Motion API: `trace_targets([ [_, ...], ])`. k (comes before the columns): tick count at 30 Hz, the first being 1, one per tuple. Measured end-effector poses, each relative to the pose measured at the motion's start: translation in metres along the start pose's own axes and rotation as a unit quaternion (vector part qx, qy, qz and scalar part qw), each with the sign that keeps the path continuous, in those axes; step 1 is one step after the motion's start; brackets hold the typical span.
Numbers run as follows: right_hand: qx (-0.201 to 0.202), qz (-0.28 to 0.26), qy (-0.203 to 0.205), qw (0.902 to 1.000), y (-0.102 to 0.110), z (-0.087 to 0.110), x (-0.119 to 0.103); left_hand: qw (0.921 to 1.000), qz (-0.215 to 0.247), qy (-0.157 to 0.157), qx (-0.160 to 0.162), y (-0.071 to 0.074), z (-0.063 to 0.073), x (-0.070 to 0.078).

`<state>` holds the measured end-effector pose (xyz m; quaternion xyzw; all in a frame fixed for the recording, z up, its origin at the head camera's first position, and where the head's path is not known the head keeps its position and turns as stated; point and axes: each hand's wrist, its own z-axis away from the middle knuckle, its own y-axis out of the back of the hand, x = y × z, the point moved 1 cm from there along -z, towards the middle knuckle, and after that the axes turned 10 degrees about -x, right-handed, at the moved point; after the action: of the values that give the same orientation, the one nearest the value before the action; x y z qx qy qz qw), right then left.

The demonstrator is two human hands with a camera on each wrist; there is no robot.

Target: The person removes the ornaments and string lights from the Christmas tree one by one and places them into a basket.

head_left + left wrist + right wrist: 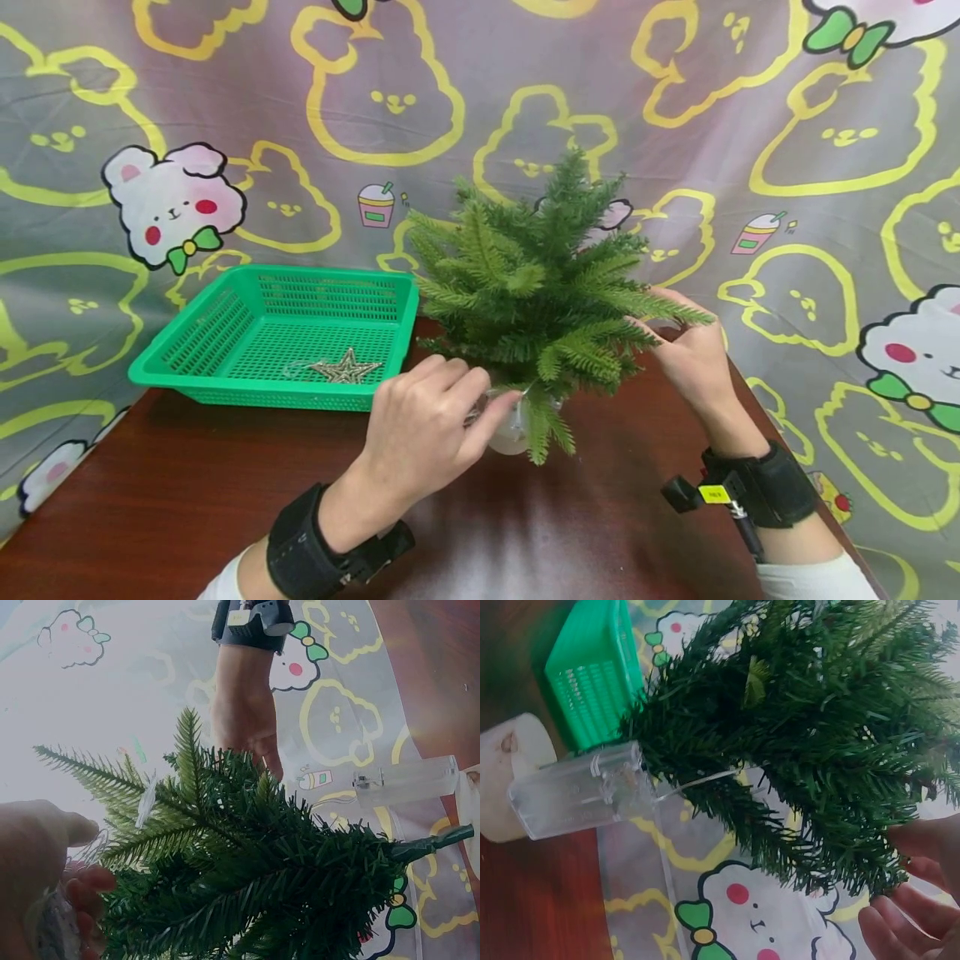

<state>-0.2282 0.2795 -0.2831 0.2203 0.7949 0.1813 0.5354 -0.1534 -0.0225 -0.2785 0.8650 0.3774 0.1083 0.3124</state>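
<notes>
A small artificial Christmas tree (525,283) stands upright on the table, its pale base (514,765) showing below the branches. My left hand (431,417) is at the tree's lower left, its fingers curled round a shiny translucent bundle (58,930) with thin wire loops by the thumb. The bundle's exact kind I cannot tell. On the far right side, my right hand (693,354) pinches the tip of a branch (881,874) between thumb and fingers. Next to the base is a clear plastic box (581,791), from which a thin wire runs up into the branches.
A green plastic basket (273,398) stands left of the tree, with a glittery gold star ornament (347,367) lying inside. Behind the brown table (187,500) hangs a grey curtain (450,50) printed with cartoon figures.
</notes>
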Motion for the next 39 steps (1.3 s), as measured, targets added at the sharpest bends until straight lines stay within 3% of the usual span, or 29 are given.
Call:
trace_targets([
  [8, 0.016, 0.129, 0.003, 0.9915, 0.0, -0.003, 0.002, 0.9998, 0.001, -0.015, 0.014, 0.002, -0.001, 0.0],
  [16, 0.046, 0.119, 0.04, 0.991, -0.001, -0.001, 0.004, 0.9998, 0.003, -0.001, 0.021, 0.001, -0.001, -0.001],
  [21, 0.061, 0.134, 0.053, 0.9877, 0.0, 0.002, 0.006, 0.9992, 0.004, 0.035, 0.018, 0.003, 0.0, -0.003],
  [28, 0.077, 0.13, 0.095, 0.984, -0.001, 0.008, 0.006, 0.9954, 0.031, 0.089, -0.02, 0.009, -0.001, -0.008],
  [31, 0.085, 0.136, 0.101, 0.9819, -0.002, 0.011, 0.004, 0.9948, 0.044, 0.088, -0.026, 0.01, -0.001, -0.01],
  [39, 0.1, 0.126, 0.139, 0.9771, -0.005, 0.023, -0.005, 0.9962, 0.065, 0.051, -0.029, 0.011, -0.001, -0.018],
])
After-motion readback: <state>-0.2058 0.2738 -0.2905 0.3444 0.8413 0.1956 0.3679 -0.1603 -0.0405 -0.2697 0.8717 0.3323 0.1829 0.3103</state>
